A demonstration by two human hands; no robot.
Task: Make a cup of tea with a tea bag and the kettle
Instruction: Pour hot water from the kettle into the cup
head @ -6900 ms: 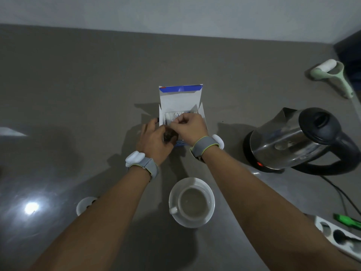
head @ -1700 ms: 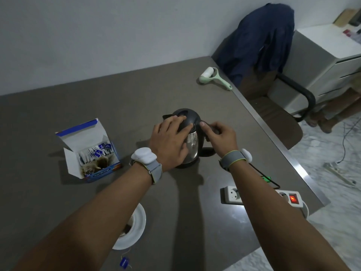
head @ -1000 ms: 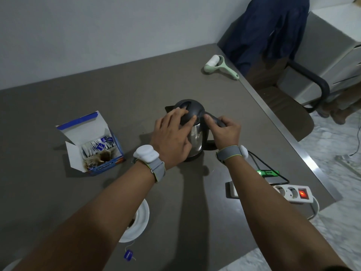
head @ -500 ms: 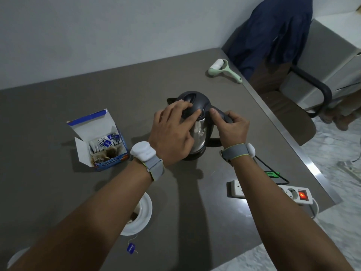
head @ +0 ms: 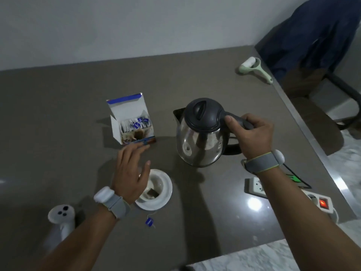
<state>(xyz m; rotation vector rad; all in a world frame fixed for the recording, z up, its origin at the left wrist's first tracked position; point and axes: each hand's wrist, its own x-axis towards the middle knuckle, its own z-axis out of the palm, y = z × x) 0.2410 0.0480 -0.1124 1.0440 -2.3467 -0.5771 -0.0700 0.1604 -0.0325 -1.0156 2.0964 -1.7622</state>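
The steel kettle [head: 201, 141] with a black lid hangs a little above the table, its spout toward the left. My right hand [head: 252, 135] is closed around its black handle, thumb near the lid. A white cup [head: 156, 185] on a white saucer [head: 166, 194] stands below and left of the kettle, with a tea bag [head: 152, 192] inside; its string runs over the rim to a blue tag [head: 149, 222] on the table. My left hand [head: 130, 173] hovers with fingers spread over the cup's left side and holds nothing. The open tea bag box [head: 132, 122] stands behind that hand.
A power strip [head: 316, 198] with a lit red switch lies at the right by the table's edge, with a green item [head: 293, 178] beside it. A white shaker [head: 61, 216] stands at the lower left. A mint lint roller [head: 254, 68] lies at the far right. A chair [head: 312, 94] with a blue garment stands beyond.
My left hand has left the kettle lid and moved down-left over the cup. My right hand has lifted the kettle by its handle toward the cup. The view has shifted left.
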